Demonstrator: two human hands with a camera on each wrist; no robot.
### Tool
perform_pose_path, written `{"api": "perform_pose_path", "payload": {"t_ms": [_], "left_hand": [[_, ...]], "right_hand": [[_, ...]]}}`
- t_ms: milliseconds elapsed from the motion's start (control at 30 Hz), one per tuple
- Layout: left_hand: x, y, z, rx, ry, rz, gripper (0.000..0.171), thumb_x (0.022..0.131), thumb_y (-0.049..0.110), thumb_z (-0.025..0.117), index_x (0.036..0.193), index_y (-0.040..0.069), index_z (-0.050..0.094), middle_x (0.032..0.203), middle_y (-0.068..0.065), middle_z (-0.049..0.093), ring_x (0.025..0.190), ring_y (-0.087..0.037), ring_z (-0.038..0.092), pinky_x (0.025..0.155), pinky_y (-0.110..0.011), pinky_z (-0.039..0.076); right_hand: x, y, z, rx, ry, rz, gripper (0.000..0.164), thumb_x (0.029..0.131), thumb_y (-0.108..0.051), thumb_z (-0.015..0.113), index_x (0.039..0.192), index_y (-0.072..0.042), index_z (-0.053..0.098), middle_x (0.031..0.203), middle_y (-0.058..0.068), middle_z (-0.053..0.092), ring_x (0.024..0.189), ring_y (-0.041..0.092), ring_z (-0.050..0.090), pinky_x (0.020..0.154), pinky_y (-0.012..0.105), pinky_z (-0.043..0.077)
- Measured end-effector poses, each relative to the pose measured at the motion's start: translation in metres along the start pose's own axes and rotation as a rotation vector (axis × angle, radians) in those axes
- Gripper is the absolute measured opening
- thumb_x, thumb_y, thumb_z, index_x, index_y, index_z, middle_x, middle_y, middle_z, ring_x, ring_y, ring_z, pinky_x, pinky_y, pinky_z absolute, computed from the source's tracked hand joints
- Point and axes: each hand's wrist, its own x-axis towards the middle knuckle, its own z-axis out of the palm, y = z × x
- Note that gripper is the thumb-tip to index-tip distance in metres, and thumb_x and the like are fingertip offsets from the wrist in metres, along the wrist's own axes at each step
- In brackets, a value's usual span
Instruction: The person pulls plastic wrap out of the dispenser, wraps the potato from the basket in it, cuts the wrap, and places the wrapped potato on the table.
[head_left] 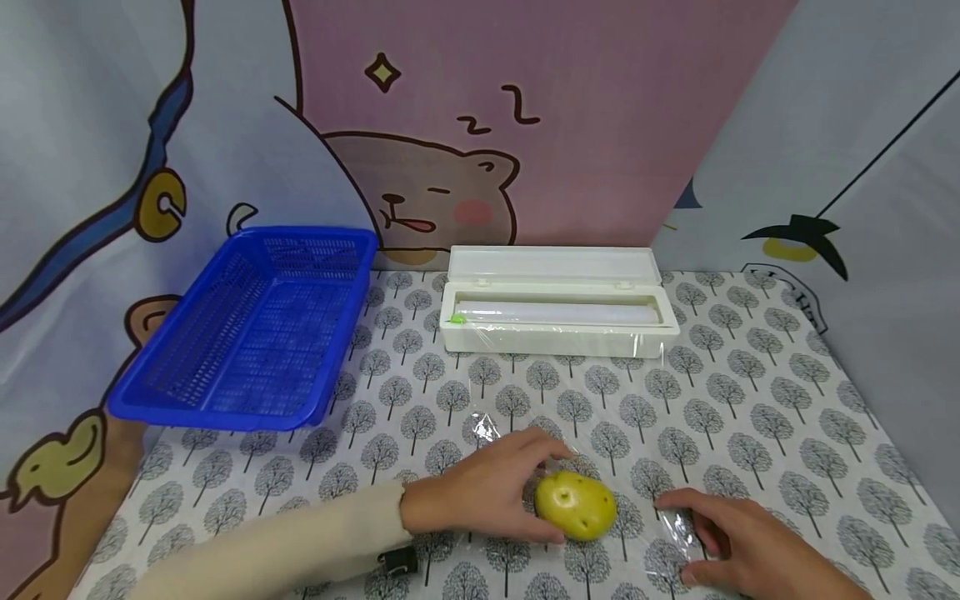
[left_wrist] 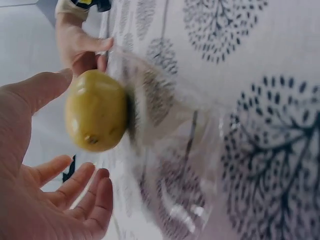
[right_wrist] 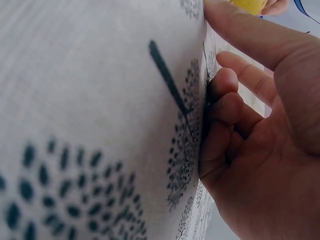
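A yellow potato lies on a sheet of clear cling film spread over the tree-print cloth. My left hand is around the potato's left side; in the left wrist view its thumb and fingers are spread, with a gap between them and the potato. To the right, my right hand rests low at the film's crumpled edge, thumb and forefinger apart. The right wrist view shows several fingers bent against the cloth, the forefinger straighter.
Behind the potato stands a white cling film box, its lid raised, with a film roll and a green slider at its left end. A blue plastic basket sits at the back left. Printed cloth hangs behind the table.
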Motion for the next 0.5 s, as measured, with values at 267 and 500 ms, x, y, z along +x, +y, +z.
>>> {"api": "perform_pose_path", "payload": {"t_ms": [267, 500], "left_hand": [[-0.033, -0.001, -0.032, 0.024, 0.061, -0.118, 0.075, 0.083, 0.045, 0.097, 0.145, 0.017, 0.064, 0.138, 0.006, 0.064, 0.121, -0.012, 0.061, 0.102, -0.032, 0.054], [-0.064, -0.006, -0.037, 0.172, -0.085, -0.001, 0.036, 0.084, 0.035, 0.097, 0.113, 0.028, 0.077, 0.114, 0.017, 0.065, 0.108, -0.002, 0.058, 0.099, -0.025, 0.052]], "right_hand": [[0.000, -0.001, 0.000, -0.013, 0.005, 0.000, 0.068, 0.087, -0.033, 0.094, 0.144, -0.010, 0.064, 0.079, -0.017, 0.055, 0.064, 0.001, 0.052, 0.055, 0.025, 0.045], [0.000, 0.000, 0.000, -0.022, 0.009, -0.012, 0.069, 0.087, -0.035, 0.093, 0.144, -0.010, 0.064, 0.079, -0.018, 0.055, 0.064, 0.001, 0.051, 0.055, 0.024, 0.045]]}}
